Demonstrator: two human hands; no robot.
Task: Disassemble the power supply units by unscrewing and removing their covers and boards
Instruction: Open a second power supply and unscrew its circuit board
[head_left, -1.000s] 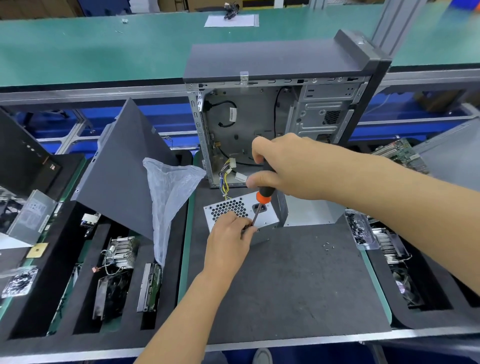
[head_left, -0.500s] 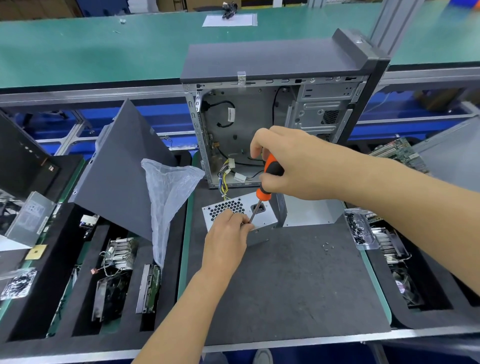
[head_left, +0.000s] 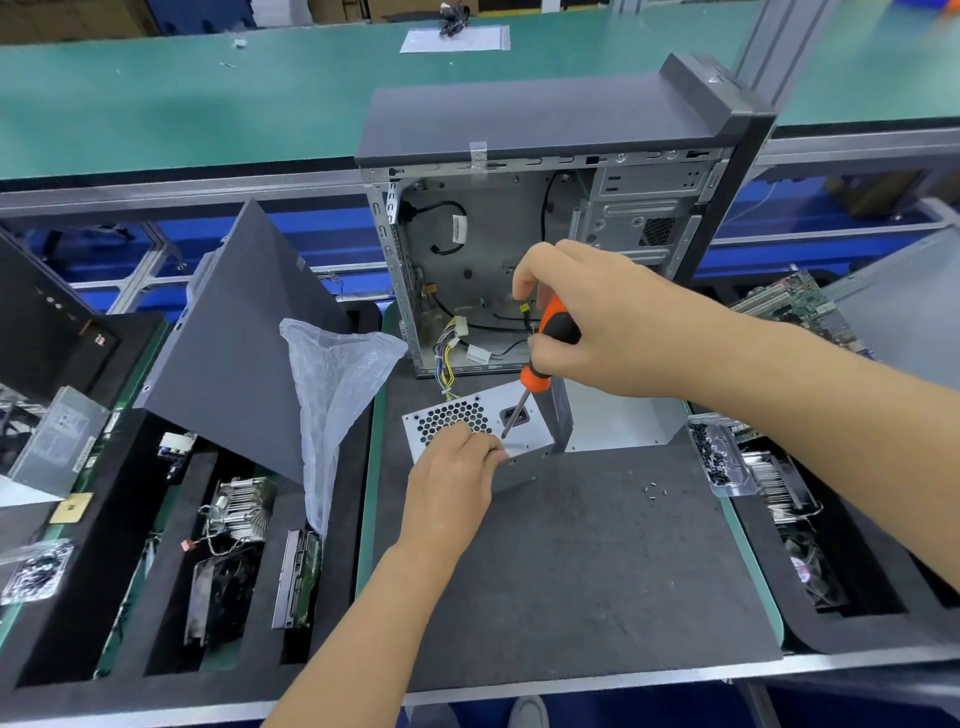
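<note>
A silver power supply unit (head_left: 524, 457) with a honeycomb grille lies on the dark foam mat (head_left: 597, 561), just in front of an open computer case (head_left: 498, 249). My left hand (head_left: 452, 467) rests on its near corner, fingers curled over the edge, steadying it. My right hand (head_left: 597, 322) grips an orange and black screwdriver (head_left: 545, 353). The screwdriver's shaft slants down to the unit's top face, its tip beside the power socket, close to my left fingertips. Coloured wires run from the unit into the case.
Loose screws (head_left: 652, 489) lie on the mat to the right. A tilted grey side panel (head_left: 244, 343) and a plastic bag (head_left: 337, 395) stand at the left. Foam trays on both sides hold heatsinks (head_left: 241, 506), fans, a drive and a bag of screws (head_left: 719, 457).
My right hand has lifted and shifted its grip higher on the screwdriver handle, showing more of the orange. The left hand and the unit have stayed put.
</note>
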